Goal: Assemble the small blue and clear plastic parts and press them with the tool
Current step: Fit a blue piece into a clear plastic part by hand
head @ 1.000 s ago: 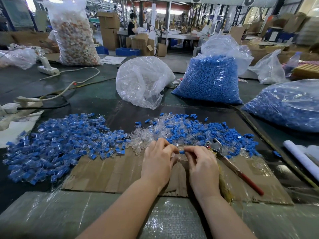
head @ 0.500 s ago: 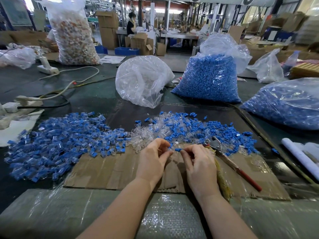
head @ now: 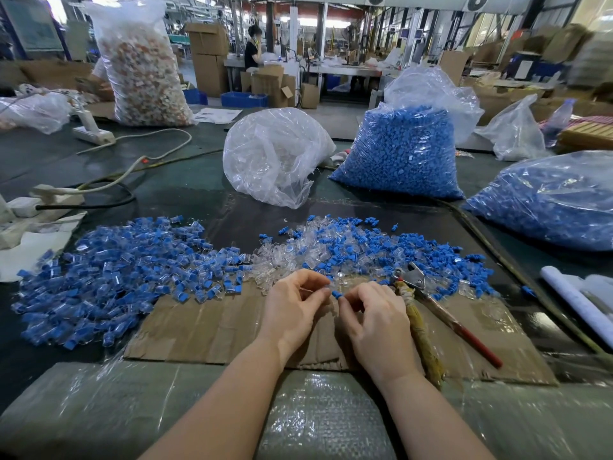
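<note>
Just in front of the cardboard sheet (head: pixel 212 330), our right hand (head: pixel 374 323) pinches a blue plug (head: pixel 336 294) toward the clear shell (head: pixel 326 287) pinched in our left hand (head: pixel 292 310); we could misalign them and drop it.

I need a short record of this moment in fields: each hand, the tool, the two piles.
left hand: pinches a clear part
right hand: pinches a blue part
tool: lies on the cardboard, right of the hands, untouched
left pile: assembled pieces
middle pile: loose blue and clear parts
</note>
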Action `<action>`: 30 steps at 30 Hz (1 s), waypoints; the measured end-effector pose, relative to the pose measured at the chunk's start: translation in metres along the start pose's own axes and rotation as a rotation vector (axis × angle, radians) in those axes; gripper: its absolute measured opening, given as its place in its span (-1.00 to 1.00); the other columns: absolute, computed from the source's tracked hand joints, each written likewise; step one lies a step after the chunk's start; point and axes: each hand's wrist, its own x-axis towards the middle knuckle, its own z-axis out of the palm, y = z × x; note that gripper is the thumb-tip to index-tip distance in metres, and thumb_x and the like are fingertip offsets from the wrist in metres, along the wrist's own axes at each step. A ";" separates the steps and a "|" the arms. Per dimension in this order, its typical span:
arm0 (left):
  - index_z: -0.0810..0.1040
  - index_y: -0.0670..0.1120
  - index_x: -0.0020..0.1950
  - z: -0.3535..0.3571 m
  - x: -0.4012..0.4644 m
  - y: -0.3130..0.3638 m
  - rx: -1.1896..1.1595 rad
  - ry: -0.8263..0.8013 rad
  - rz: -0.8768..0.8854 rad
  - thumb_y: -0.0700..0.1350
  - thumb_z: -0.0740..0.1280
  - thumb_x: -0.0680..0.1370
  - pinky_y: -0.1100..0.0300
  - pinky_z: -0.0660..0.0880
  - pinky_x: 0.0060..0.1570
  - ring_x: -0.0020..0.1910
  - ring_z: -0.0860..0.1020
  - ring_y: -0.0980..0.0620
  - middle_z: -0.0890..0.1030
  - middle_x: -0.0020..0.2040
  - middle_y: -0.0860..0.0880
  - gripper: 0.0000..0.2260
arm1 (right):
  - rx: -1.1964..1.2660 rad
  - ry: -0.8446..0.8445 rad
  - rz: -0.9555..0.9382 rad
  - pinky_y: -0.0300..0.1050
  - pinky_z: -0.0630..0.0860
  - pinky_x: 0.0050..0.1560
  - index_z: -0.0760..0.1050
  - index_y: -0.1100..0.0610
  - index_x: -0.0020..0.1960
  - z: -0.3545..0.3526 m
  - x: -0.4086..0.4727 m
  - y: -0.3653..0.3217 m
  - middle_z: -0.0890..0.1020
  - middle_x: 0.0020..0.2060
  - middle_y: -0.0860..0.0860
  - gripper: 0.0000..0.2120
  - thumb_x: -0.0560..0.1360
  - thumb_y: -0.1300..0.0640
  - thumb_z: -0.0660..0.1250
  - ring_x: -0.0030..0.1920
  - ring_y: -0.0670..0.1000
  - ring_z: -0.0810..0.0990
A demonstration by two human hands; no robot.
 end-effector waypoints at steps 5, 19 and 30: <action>0.59 -0.13 -0.17 0.000 -0.004 0.004 0.106 -0.077 0.056 -0.37 0.37 0.46 0.38 0.52 -0.25 -0.35 0.57 0.19 0.61 -0.28 -0.06 -0.85 | -0.028 0.000 0.010 0.02 0.38 -0.16 0.44 0.12 -0.32 0.002 0.000 0.000 0.51 -0.37 0.00 -0.80 0.41 0.16 0.43 -0.26 0.11 0.48; 0.59 -0.22 -0.08 -0.002 -0.003 0.007 0.058 -0.092 0.057 -0.37 0.31 0.50 0.38 0.52 -0.31 -0.36 0.56 0.20 0.60 -0.24 -0.10 -0.90 | 0.085 -0.002 -0.074 0.10 0.47 -0.04 0.63 0.08 0.04 -0.002 0.000 0.000 0.60 -0.17 -0.04 -0.79 0.40 0.15 0.47 -0.09 0.05 0.55; 0.61 -0.12 -0.16 -0.004 0.001 0.003 0.146 -0.074 0.066 -0.33 0.40 0.45 0.04 0.58 -0.07 -0.21 0.59 -0.03 0.65 -0.19 -0.19 -0.88 | 0.092 -0.006 -0.096 0.10 0.49 -0.08 0.64 0.12 -0.01 -0.003 0.001 -0.003 0.62 -0.18 0.00 -0.82 0.40 0.15 0.46 -0.12 0.07 0.56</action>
